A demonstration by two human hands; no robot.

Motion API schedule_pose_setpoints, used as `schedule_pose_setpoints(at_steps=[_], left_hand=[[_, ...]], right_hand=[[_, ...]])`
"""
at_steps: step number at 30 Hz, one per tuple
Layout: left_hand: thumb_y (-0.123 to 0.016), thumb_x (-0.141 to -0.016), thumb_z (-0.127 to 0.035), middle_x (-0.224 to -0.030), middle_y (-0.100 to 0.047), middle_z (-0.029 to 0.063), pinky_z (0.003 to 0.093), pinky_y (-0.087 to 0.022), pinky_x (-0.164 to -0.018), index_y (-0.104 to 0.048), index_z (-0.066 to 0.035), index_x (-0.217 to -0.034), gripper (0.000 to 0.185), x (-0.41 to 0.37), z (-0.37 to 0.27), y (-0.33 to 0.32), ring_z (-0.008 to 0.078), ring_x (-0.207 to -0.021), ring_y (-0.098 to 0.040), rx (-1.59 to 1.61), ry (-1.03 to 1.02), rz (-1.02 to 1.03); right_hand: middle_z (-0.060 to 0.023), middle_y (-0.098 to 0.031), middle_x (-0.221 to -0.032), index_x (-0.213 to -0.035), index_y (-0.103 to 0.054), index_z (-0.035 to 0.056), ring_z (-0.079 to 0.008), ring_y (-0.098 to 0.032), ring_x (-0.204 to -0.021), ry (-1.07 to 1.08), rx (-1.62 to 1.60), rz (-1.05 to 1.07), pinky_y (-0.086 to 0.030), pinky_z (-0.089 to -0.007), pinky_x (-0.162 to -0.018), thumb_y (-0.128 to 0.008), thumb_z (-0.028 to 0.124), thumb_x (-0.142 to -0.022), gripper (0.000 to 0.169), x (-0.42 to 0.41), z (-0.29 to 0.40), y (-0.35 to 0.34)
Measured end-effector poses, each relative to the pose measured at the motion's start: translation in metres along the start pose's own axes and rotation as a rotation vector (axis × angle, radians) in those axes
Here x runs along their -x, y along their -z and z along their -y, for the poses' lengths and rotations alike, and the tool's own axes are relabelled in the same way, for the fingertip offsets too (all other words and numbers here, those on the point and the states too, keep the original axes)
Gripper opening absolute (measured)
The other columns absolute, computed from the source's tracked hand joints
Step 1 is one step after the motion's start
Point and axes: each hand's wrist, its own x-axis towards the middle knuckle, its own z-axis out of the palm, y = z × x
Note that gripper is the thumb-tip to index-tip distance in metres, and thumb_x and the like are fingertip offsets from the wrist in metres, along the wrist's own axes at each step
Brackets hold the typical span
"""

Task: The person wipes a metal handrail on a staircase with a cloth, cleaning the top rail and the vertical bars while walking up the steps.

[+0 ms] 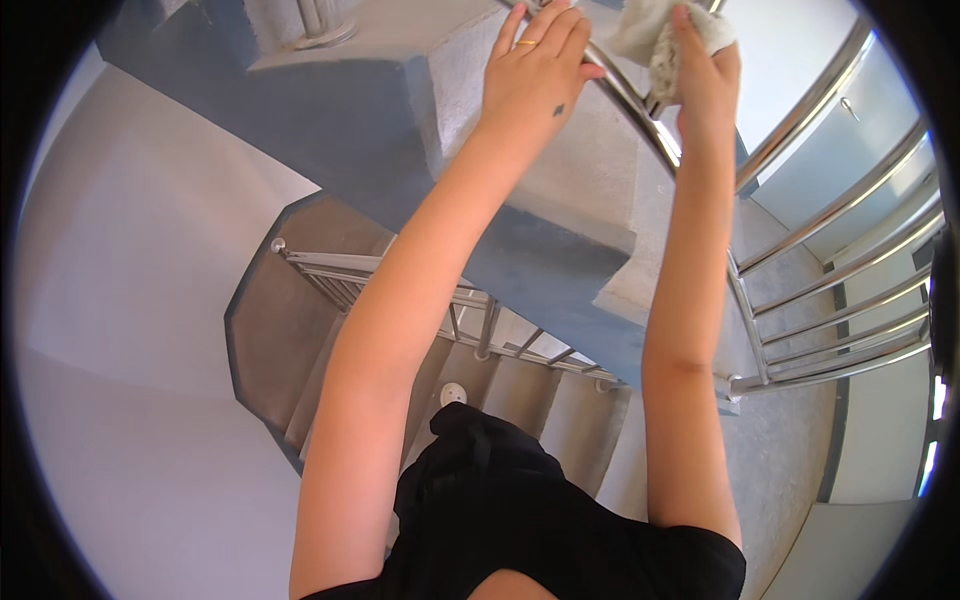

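Note:
At the top of the head view, my left hand (536,67) rests with its fingers over a lower metal rail (634,101) of the stair railing; a ring is on one finger. Just right of it, my right hand (705,82) holds a pale, fluffy cloth (664,45) around a railing bar. The bar inside the cloth is mostly hidden. Curved stainless steel railing bars (817,97) run down the right side from near my right hand.
Concrete steps with a blue-grey painted side (345,120) lie under my forearms. Below, a lower flight of stairs (525,390) has its own metal railing (337,262) and meets a landing (277,345). A pale wall (135,285) stands at left, a grey floor (787,435) at right.

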Motion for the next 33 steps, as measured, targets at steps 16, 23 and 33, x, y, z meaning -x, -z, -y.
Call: schedule_pose_setpoints(at_steps=[16,23,33], left_hand=[[-0.073,-0.082,-0.03,-0.101,-0.065,0.0092,0.0419,-0.044,-0.084,-0.061,-0.006,-0.108,0.037,0.455,0.043,0.105,0.0306,-0.095,-0.06,0.537,0.391,0.55],[-0.082,-0.068,-0.047,-0.12,-0.059,0.0165,0.0476,-0.037,-0.102,-0.048,-0.002,-0.128,0.083,0.514,0.146,0.027,0.0347,-0.118,-0.053,0.287,0.464,0.665],[-0.084,-0.063,-0.044,-0.074,-0.072,0.0046,0.0461,-0.042,-0.081,-0.067,-0.006,-0.089,0.049,0.547,0.221,-0.062,0.0278,-0.081,-0.067,0.677,0.406,1.392]], right_hand=[[-0.011,-0.067,-0.106,-0.124,-0.061,0.0011,-0.0162,-0.063,-0.096,0.323,0.584,-0.116,-0.051,-0.0269,-0.083,-0.066,0.032,-0.095,0.043,0.043,-0.046,-0.015],[-0.0135,-0.067,-0.108,-0.123,-0.06,0.0005,-0.0207,-0.064,-0.101,0.351,0.817,-0.193,-0.051,-0.0317,-0.086,-0.067,0.035,-0.094,0.046,0.044,-0.029,-0.026],[-0.0113,-0.066,-0.107,-0.114,-0.06,0.0001,-0.0235,-0.064,-0.1,0.334,0.872,-0.564,-0.052,-0.0343,-0.089,-0.075,0.011,-0.085,0.035,0.279,-0.03,-0.058]])
